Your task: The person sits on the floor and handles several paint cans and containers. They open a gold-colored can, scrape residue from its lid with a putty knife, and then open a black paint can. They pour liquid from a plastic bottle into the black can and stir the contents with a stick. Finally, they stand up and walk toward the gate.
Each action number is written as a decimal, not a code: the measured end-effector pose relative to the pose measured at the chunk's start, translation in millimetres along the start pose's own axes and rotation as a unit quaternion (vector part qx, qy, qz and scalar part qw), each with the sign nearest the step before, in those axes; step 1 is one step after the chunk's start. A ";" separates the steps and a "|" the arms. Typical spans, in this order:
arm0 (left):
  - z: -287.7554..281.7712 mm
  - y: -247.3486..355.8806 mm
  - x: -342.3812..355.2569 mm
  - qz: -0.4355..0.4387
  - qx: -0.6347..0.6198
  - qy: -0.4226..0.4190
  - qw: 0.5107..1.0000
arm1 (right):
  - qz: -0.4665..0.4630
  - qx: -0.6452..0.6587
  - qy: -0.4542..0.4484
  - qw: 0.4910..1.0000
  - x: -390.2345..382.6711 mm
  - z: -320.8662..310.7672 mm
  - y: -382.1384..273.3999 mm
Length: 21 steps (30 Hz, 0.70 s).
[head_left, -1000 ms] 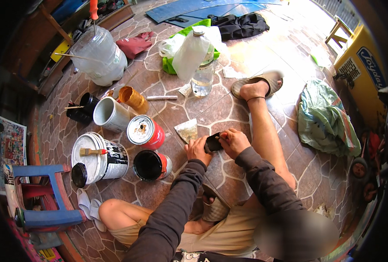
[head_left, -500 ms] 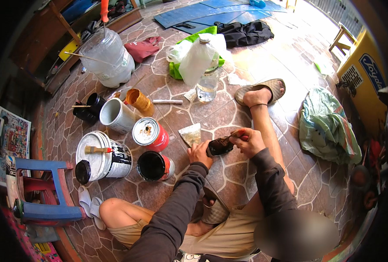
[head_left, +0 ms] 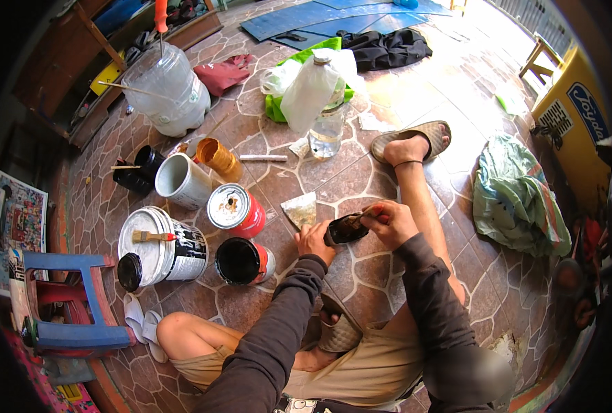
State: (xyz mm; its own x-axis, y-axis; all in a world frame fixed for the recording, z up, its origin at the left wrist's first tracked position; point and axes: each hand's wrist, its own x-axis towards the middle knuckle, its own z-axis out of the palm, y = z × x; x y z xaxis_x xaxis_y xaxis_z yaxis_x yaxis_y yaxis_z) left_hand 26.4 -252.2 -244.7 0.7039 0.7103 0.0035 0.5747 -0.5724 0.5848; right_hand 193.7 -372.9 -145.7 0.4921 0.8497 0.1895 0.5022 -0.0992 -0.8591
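Just right of centre, my left hand point(head_left: 313, 239) grips a small black container point(head_left: 347, 227) at its left end. My right hand point(head_left: 394, 221) pinches a red-handled brush point(head_left: 380, 217), its bristle end down in the container. Left of my hands stand an open can of black liquid point(head_left: 229, 261), a red can with a rusty-spotted white lid point(head_left: 249, 217) and a white bucket point(head_left: 187, 251) with another brush point(head_left: 153, 236) on its lid. A scrap of paper or board point(head_left: 299, 210) lies just beyond my left hand. My legs frame this spot, one stretched out to the right.
Several cups point(head_left: 180, 180), a cut plastic jug point(head_left: 168, 103) and a bagged bottle point(head_left: 323, 138) stand behind. A green bundled cloth point(head_left: 519, 199) and yellow box point(head_left: 567, 138) are right. Blue boards point(head_left: 292, 27) lie at the back, a plastic stool point(head_left: 79, 337) left.
My right hand has shifted slightly right and turned, showing more of the brush in the black container. My left hand keeps its grip. The whole view has shifted slightly.
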 end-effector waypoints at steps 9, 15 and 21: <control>-1.2 0.3 -1.0 0.011 -0.004 0.010 1.000 | -0.102 -0.173 -0.071 0.977 -26.2 48.1 -5.2; 0.7 -2.8 1.4 0.006 0.003 0.000 1.000 | -0.055 -0.124 -0.094 0.986 -14.5 41.9 1.4; 1.5 -3.5 -0.4 0.015 -0.011 0.006 1.000 | -0.010 -0.071 -0.043 0.996 -6.9 17.9 -15.3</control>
State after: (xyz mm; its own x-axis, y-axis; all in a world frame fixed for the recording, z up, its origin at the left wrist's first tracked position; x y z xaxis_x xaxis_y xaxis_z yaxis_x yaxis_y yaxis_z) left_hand 24.7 -251.2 -247.9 0.7158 0.6977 0.0302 0.5444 -0.5846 0.6015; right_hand 169.8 -367.9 -142.3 0.4208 0.8931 0.1591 0.6101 -0.1489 -0.7782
